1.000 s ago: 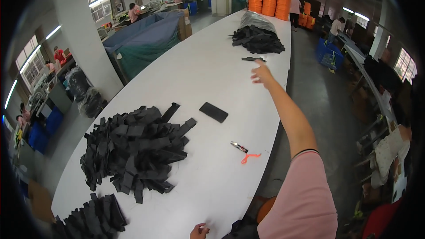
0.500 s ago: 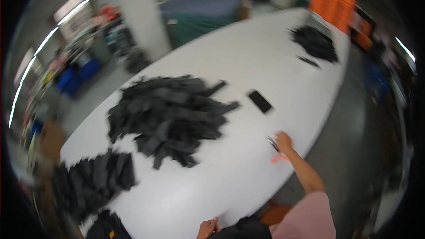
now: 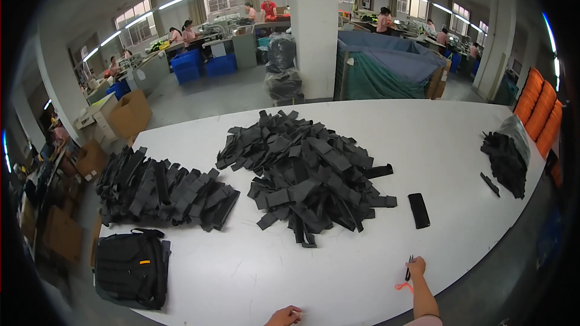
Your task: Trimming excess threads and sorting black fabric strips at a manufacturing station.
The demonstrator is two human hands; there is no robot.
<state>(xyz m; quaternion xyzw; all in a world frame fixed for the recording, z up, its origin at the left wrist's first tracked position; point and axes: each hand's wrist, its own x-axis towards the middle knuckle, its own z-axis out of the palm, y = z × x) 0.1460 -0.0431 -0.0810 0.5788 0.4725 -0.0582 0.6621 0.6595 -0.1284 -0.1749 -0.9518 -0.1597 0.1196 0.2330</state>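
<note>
My right hand is at the table's right front, fingers closed on small thread snips whose points face away from me. A pink-orange ribbon trails from their near end. At the front edge my left hand is curled with thumb and fingertips together; whatever they may pinch is too small to make out. Beyond the hands a big loose heap of dark grey fabric strips covers the middle of the white table. Left of it lies a second, flatter pile of strips.
A black phone lies right of the heap. The black backpack sits at the left front. At the far right are a dark bundle in clear plastic and one loose strip. Behind stand a pillar and a cloth-lined bin.
My view has swung and levelled, so the table now lies straight across. My right hand has come onto the snips, which showed beside it before. The left stays near the front edge.
</note>
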